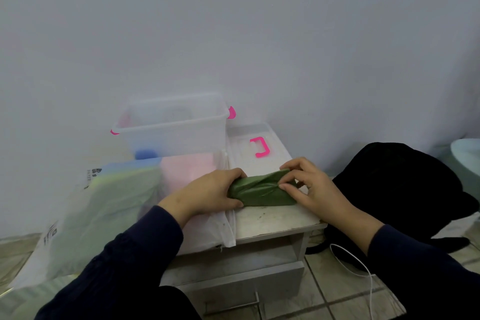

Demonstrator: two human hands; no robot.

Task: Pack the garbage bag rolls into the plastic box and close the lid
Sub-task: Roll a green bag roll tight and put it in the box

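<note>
A green garbage bag roll point(262, 191) lies on the low white table point(272, 221) near its front edge. My left hand point(210, 193) grips its left end, and my right hand point(309, 184) pinches its right end and top fold. The clear plastic box point(171, 125) with pink latches stands open at the back left of the table; a blue roll point(146, 154) shows through its front wall. The clear lid point(255, 148) with a pink handle lies flat to the right of the box.
A translucent bag point(104, 215) holding pastel garbage bag packs, blue, yellow, green and pink, sits on the left and hangs over the table. A black bag point(400, 189) rests on the tiled floor to the right, with a white cable point(363, 267). The table has a drawer point(241, 283) below.
</note>
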